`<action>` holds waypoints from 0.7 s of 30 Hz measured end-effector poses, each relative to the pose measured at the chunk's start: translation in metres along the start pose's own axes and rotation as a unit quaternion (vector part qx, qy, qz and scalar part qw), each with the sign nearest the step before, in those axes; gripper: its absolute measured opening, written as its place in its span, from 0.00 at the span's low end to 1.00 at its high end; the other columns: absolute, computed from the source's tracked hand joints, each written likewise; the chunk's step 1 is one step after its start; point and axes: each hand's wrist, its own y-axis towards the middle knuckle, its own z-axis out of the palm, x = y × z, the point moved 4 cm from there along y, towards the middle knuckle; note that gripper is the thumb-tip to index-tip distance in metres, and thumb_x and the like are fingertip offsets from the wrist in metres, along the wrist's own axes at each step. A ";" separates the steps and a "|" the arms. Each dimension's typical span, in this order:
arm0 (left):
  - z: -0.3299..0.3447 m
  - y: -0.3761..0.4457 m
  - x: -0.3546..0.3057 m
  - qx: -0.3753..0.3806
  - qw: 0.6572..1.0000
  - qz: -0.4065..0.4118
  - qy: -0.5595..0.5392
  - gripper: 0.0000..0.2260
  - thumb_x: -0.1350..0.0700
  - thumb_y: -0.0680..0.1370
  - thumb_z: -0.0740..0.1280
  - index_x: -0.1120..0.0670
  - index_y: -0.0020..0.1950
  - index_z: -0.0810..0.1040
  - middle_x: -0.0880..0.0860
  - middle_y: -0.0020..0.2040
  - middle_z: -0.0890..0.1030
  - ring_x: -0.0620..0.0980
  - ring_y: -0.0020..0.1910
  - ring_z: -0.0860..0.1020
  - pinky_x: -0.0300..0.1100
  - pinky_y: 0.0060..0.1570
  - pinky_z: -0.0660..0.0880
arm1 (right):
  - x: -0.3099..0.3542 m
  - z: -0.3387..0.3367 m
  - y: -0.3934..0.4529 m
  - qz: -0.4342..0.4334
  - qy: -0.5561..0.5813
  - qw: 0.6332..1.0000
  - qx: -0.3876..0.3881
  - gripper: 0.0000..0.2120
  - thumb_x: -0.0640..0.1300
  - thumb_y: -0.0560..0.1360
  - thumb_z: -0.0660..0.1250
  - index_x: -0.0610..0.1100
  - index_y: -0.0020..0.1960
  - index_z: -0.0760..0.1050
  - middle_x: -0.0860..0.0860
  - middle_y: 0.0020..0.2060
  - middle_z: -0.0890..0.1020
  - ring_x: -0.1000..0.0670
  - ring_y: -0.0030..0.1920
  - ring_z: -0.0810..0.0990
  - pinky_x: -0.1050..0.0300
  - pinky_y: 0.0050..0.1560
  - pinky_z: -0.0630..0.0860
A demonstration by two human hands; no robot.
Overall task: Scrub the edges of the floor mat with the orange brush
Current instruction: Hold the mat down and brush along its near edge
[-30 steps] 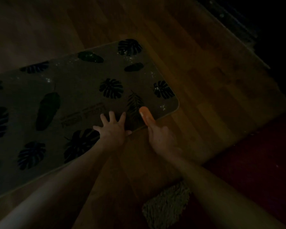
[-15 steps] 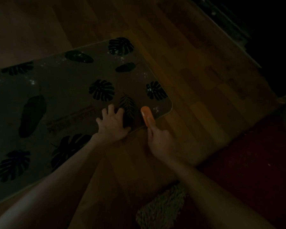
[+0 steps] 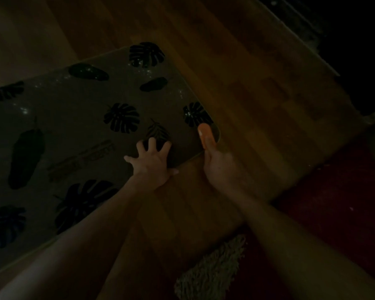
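orange brush (image 3: 206, 135) gripped in right hand (image 3: 220, 164), long axis pointing away, tip at near right corner of floor mat (image 3: 74, 118) | left hand (image 3: 153, 162) flat, fingers spread, beside it | bristle contact probably, dim

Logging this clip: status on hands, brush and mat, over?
Left hand spread flat on the floor mat. Right hand grips the orange brush at the mat's near corner. Nothing blocking that edge.
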 end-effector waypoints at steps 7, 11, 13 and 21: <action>0.000 -0.002 0.002 -0.020 1.000 0.006 0.001 0.38 0.33 0.73 0.67 0.40 0.76 0.52 0.54 0.76 0.52 0.65 0.75 0.51 0.74 0.65 0.61 | 0.033 0.027 -0.042 -0.096 0.027 0.993 0.060 0.34 0.51 0.85 0.53 0.66 0.77 0.31 0.48 0.30 0.74 0.47 0.25 0.70 0.47 0.29 0.74; -0.001 -0.004 0.003 -0.033 0.999 0.002 -0.005 0.38 0.31 0.72 0.67 0.39 0.76 0.54 0.53 0.76 0.53 0.64 0.74 0.53 0.72 0.64 0.63 | 0.003 0.004 -0.010 -0.066 0.009 0.997 0.035 0.28 0.55 0.84 0.50 0.66 0.78 0.40 0.47 0.31 0.75 0.48 0.27 0.72 0.50 0.31 0.75; 0.000 -0.005 0.005 -0.033 0.999 0.003 0.000 0.39 0.30 0.71 0.67 0.39 0.76 0.53 0.53 0.76 0.52 0.63 0.74 0.53 0.72 0.64 0.64 | -0.017 -0.012 0.010 -0.021 0.007 0.999 0.033 0.29 0.54 0.84 0.51 0.63 0.80 0.42 0.43 0.37 0.79 0.45 0.34 0.78 0.47 0.42 0.80; 0.001 -0.004 0.005 -0.037 0.999 0.007 -0.010 0.39 0.30 0.71 0.67 0.39 0.76 0.53 0.54 0.76 0.52 0.63 0.74 0.52 0.72 0.64 0.63 | -0.016 -0.008 0.019 -0.020 -0.012 1.000 -0.007 0.26 0.62 0.81 0.44 0.62 0.78 0.50 0.43 0.39 0.81 0.44 0.37 0.81 0.43 0.49 0.81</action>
